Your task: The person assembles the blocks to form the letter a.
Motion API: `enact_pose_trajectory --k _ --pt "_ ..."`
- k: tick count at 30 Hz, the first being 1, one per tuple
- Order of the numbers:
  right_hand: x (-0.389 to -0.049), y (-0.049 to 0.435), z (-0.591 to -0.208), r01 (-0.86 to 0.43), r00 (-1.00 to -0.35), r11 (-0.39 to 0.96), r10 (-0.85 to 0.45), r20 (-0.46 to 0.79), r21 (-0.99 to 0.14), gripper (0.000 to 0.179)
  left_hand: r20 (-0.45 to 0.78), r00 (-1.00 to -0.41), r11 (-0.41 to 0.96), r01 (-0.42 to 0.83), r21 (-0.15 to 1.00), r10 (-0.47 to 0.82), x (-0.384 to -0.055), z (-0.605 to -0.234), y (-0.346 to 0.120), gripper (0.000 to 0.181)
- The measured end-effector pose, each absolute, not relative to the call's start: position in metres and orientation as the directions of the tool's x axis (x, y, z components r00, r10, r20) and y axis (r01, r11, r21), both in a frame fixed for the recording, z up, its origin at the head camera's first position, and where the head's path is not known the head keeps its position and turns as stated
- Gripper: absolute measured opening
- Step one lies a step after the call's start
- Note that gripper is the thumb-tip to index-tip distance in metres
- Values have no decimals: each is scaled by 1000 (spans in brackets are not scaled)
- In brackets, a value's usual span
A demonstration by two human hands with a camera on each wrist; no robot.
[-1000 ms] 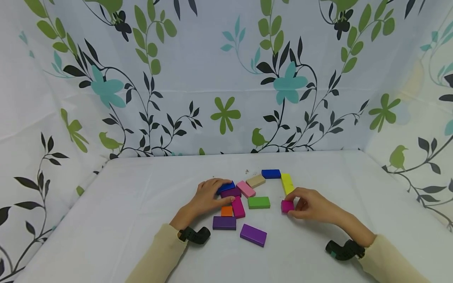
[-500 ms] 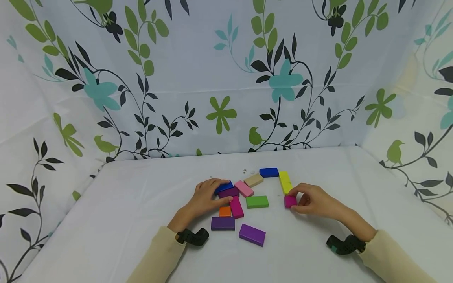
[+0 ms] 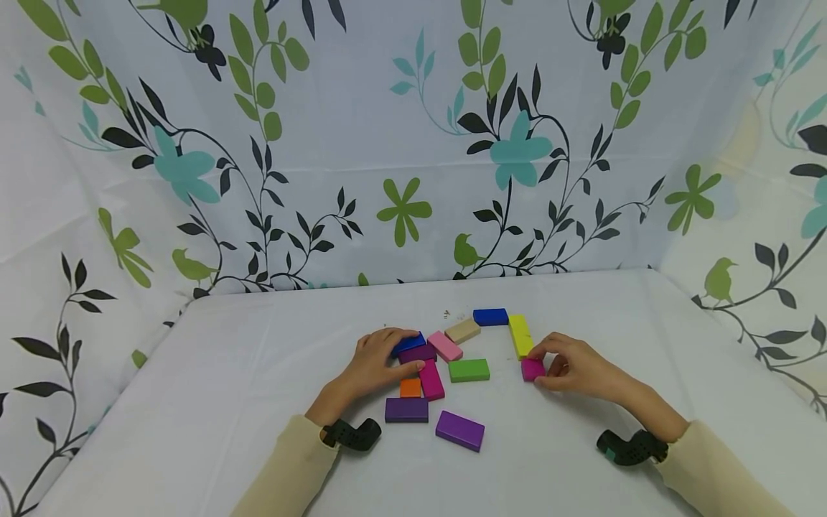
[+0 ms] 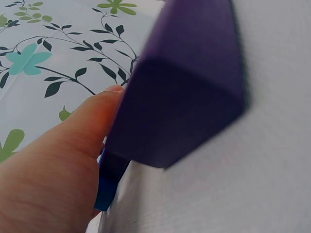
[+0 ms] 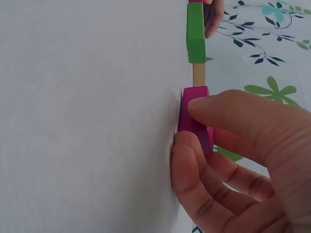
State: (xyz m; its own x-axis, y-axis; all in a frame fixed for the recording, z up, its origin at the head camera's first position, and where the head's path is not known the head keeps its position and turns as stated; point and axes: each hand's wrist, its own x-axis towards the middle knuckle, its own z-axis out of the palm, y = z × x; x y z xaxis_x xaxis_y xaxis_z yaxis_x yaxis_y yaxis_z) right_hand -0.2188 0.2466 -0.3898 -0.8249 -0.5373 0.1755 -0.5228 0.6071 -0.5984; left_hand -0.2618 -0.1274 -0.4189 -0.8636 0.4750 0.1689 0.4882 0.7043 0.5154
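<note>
My right hand point(image 3: 571, 368) pinches a magenta block point(image 3: 533, 370) between thumb and fingers, at the near end of a yellow block point(image 3: 520, 336). In the right wrist view, the thumb lies on the face of this magenta block point(image 5: 195, 108), with fingers curled below it. My left hand point(image 3: 375, 366) rests at the left of the block cluster, index finger over a blue block point(image 3: 410, 345) and thumb reaching a second magenta block point(image 3: 431, 379). A dark purple block point(image 3: 418, 354) lies between that finger and thumb. The purple block point(image 4: 180, 107) looms close in the left wrist view.
Around the cluster lie an orange block point(image 3: 410, 388), a pink block point(image 3: 444, 345), a tan block point(image 3: 462, 330), a green block point(image 3: 469, 370), a blue block point(image 3: 490, 317) and two purple blocks point(image 3: 459, 431) nearer me. A patterned curtain point(image 3: 362, 143) hangs behind the white-covered table point(image 3: 258, 337).
My right hand has slid the magenta block a little right and away from me, up to the yellow block's near end. My left hand stays by the same blocks. The head view has shifted slightly.
</note>
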Motion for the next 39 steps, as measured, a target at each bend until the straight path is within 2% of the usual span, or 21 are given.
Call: enact_pose_trajectory --k 39 --pt "-221 245 -395 -525 -838 620 -495 229 -582 28 169 -864 699 487 525 475 -263 -419 -127 61"
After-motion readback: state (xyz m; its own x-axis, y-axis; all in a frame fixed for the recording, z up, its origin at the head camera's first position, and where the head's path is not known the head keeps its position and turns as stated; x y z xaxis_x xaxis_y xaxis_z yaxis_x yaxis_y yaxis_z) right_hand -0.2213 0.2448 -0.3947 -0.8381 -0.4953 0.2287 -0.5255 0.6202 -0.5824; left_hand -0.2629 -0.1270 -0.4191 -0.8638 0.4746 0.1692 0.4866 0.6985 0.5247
